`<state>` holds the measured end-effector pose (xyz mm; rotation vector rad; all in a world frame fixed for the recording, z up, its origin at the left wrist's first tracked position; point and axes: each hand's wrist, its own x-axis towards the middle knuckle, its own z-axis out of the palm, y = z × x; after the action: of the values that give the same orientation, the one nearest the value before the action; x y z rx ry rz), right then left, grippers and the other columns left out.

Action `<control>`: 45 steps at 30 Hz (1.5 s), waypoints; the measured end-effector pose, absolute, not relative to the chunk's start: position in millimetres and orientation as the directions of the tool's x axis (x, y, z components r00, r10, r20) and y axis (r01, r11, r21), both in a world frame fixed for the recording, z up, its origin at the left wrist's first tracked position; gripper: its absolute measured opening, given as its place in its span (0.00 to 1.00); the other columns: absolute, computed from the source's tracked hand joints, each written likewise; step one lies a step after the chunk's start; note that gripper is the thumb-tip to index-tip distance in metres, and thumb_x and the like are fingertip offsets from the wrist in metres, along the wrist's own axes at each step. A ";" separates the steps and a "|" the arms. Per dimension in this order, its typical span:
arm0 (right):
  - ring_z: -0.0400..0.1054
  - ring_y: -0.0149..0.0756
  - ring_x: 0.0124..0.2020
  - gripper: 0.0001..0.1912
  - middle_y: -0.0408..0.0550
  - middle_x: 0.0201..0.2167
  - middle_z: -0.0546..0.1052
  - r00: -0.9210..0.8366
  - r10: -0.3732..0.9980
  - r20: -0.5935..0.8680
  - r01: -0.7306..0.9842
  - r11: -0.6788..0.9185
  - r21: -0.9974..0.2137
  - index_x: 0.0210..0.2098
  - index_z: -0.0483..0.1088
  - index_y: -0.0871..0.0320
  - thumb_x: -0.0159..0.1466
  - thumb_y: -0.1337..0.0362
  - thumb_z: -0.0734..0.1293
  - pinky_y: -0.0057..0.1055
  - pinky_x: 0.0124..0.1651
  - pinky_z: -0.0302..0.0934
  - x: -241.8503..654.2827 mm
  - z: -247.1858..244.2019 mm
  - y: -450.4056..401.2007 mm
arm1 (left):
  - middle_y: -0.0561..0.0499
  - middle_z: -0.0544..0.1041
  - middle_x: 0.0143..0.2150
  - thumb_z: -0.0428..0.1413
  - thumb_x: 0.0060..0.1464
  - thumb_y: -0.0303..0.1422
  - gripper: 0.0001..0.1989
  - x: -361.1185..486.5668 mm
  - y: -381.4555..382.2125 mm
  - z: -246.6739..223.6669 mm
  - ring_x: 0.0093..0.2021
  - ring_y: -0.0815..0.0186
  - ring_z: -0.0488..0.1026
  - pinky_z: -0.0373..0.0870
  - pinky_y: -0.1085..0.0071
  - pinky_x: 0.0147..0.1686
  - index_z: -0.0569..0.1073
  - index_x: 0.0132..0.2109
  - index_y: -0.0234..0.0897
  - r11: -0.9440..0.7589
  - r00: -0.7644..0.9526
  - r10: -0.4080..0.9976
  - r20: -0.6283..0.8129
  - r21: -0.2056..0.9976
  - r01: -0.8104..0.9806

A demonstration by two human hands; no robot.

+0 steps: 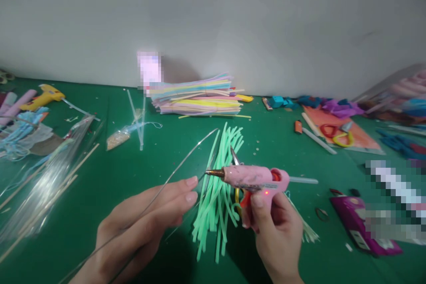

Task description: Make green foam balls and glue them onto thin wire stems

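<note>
Right hand (pixel 279 226) grips the pink glue gun (pixel 249 176), nozzle (pixel 215 172) turned leftward, apparently to meet wire (pixel 183 159) pinched in left hand (pixel 146 219). Green strips (pixel 216 199) lie between both hands.

Even but rather dim light falls across the grey wall (pixel 213 17), which darkens toward the upper corners. A soft shadow lies on it, right of a pixelated pale patch. Darker shadows pool on the green counter (pixel 282 146) near the left hand (pixel 143 226) and right hand (pixel 279 230). Clear plastic sleeves (pixel 49 177) catch streaky glare; a red point glows on the glue gun (pixel 248 175). Both side edges look stretched and smeared, and pixelated blocks hide details at right.
</note>
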<state>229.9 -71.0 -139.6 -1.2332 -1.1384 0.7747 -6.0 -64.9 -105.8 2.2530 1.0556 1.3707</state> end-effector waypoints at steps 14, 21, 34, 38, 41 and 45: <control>0.63 0.24 0.12 0.13 0.37 0.14 0.70 0.309 0.918 0.250 0.182 0.201 -0.962 0.29 0.69 0.56 0.67 0.56 0.68 0.17 0.15 0.56 229.4 -137.7 -71.6 | 0.52 0.79 0.57 0.50 0.58 0.14 0.26 -5.9 -63.5 -105.3 0.55 0.63 0.78 0.78 0.71 0.53 0.74 0.59 0.39 -0.735 0.336 0.670 0.662 0.527 0.426; 0.63 0.25 0.11 0.13 0.38 0.14 0.70 0.319 0.913 0.254 0.197 0.198 -0.960 0.30 0.69 0.56 0.67 0.56 0.68 0.18 0.14 0.56 229.1 -136.6 -71.5 | 0.52 0.80 0.56 0.51 0.58 0.15 0.24 -4.5 -63.6 -106.8 0.54 0.63 0.79 0.78 0.71 0.52 0.75 0.57 0.39 -0.724 0.314 0.678 0.665 0.529 0.443; 0.63 0.27 0.13 0.13 0.39 0.15 0.71 0.324 0.925 0.198 0.187 0.143 -0.972 0.30 0.68 0.56 0.66 0.55 0.69 0.22 0.15 0.54 231.3 -139.3 -74.3 | 0.52 0.80 0.56 0.51 0.59 0.15 0.25 -6.4 -63.6 -107.3 0.55 0.62 0.79 0.79 0.69 0.53 0.75 0.58 0.41 -0.716 0.325 0.690 0.647 0.545 0.436; 0.63 0.27 0.13 0.13 0.39 0.15 0.71 0.316 0.929 0.193 0.193 0.136 -0.972 0.30 0.68 0.56 0.66 0.55 0.69 0.22 0.15 0.54 232.1 -139.5 -74.0 | 0.51 0.79 0.58 0.50 0.59 0.14 0.26 -6.6 -63.4 -107.1 0.56 0.63 0.77 0.77 0.70 0.55 0.74 0.58 0.40 -0.711 0.340 0.700 0.628 0.568 0.413; 0.62 0.27 0.13 0.13 0.39 0.15 0.71 0.323 0.929 0.182 0.192 0.124 -0.973 0.30 0.68 0.56 0.66 0.55 0.69 0.22 0.15 0.54 232.3 -139.9 -73.6 | 0.50 0.79 0.58 0.51 0.58 0.14 0.24 -7.3 -62.4 -107.2 0.56 0.63 0.77 0.77 0.71 0.55 0.74 0.57 0.38 -0.725 0.351 0.687 0.636 0.565 0.394; 0.63 0.27 0.13 0.13 0.39 0.15 0.71 0.322 0.929 0.183 0.189 0.127 -0.974 0.30 0.68 0.56 0.65 0.55 0.69 0.21 0.15 0.55 232.4 -140.7 -73.3 | 0.50 0.79 0.58 0.50 0.59 0.13 0.25 -7.5 -62.0 -108.0 0.57 0.64 0.77 0.76 0.70 0.55 0.74 0.58 0.38 -0.725 0.344 0.686 0.641 0.567 0.391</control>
<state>232.4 -73.3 -140.7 -1.3518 -1.1360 0.7565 -7.5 -62.0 -108.0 2.2987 0.9573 1.3287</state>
